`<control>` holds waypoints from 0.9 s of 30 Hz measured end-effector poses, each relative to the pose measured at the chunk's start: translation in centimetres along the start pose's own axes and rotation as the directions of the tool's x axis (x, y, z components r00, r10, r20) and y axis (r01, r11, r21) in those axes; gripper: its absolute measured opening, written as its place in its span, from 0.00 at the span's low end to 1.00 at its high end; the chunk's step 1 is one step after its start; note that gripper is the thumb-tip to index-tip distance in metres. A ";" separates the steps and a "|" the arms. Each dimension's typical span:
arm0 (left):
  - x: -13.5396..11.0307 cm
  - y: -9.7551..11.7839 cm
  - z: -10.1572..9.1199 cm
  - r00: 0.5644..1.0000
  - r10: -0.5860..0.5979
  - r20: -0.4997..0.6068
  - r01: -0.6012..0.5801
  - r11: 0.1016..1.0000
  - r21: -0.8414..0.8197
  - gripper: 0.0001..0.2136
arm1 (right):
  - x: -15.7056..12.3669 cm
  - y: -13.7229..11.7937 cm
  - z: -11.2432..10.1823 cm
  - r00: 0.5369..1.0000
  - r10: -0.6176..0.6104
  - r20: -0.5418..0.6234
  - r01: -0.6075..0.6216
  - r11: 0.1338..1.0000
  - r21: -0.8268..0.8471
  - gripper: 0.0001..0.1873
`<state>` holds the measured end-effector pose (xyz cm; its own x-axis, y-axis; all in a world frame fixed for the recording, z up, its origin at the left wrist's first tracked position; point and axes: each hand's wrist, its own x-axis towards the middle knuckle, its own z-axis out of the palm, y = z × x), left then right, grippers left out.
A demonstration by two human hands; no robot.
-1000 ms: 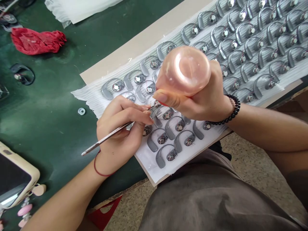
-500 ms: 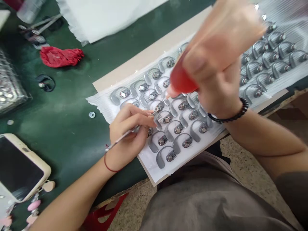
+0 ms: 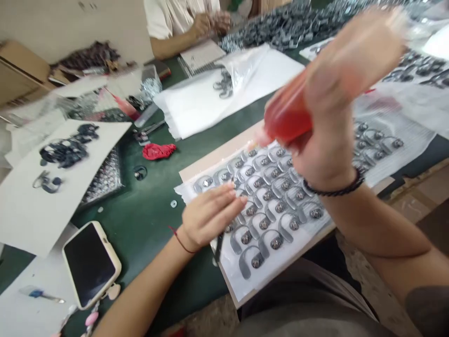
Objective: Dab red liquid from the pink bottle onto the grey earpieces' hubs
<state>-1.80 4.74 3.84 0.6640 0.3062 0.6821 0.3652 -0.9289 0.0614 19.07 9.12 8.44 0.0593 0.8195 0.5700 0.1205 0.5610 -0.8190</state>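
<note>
My right hand (image 3: 328,135) is raised above the table, blurred, and closed round a soft bottle of red liquid (image 3: 289,112) whose nozzle points down to the left. Below it a white sheet (image 3: 228,276) on a board carries rows of grey ear-hook parts (image 3: 277,206) with round metal speakers. My left hand (image 3: 210,213) rests on the sheet's left end with fingers stretched over the parts. The dark end of thin tweezers (image 3: 218,248) sticks out from under its palm.
A phone in a cream case (image 3: 91,264) lies at the near left on the green table. A red cloth (image 3: 157,150), white sheets with black parts (image 3: 63,150) and a plastic tray (image 3: 105,178) sit behind. Another person's hands (image 3: 206,21) work at the far side.
The view has lifted to show the far table. My right hand has raised the bottle away from the parts. My left hand has flattened, and the tweezers now point back under the palm.
</note>
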 end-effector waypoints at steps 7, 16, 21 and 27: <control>-2.1 -0.6 2.8 0.972 0.232 -0.037 -0.234 0.970 -0.060 0.03 | -2.2 4.4 1.7 0.988 0.121 0.093 -0.138 0.969 0.203 0.13; -2.6 -1.0 3.7 0.984 0.180 0.009 -0.178 0.977 -0.116 0.04 | -3.0 5.2 2.4 0.972 0.183 0.150 -0.216 0.944 0.248 0.09; -2.7 -1.3 3.8 0.988 0.149 0.048 -0.140 0.978 -0.156 0.04 | -3.3 5.5 2.5 0.960 0.182 0.213 -0.245 0.914 0.323 0.05; -2.6 -1.2 4.2 0.994 0.089 0.056 -0.076 0.979 -0.189 0.03 | -3.9 5.7 2.9 0.948 0.233 0.217 -0.282 0.931 0.233 0.09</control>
<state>-1.23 5.90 -1.04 0.7295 0.2340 0.6427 0.1832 -0.9722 0.1460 16.64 9.50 1.38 -0.1312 0.9329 0.3354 -0.1352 0.3184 -0.9383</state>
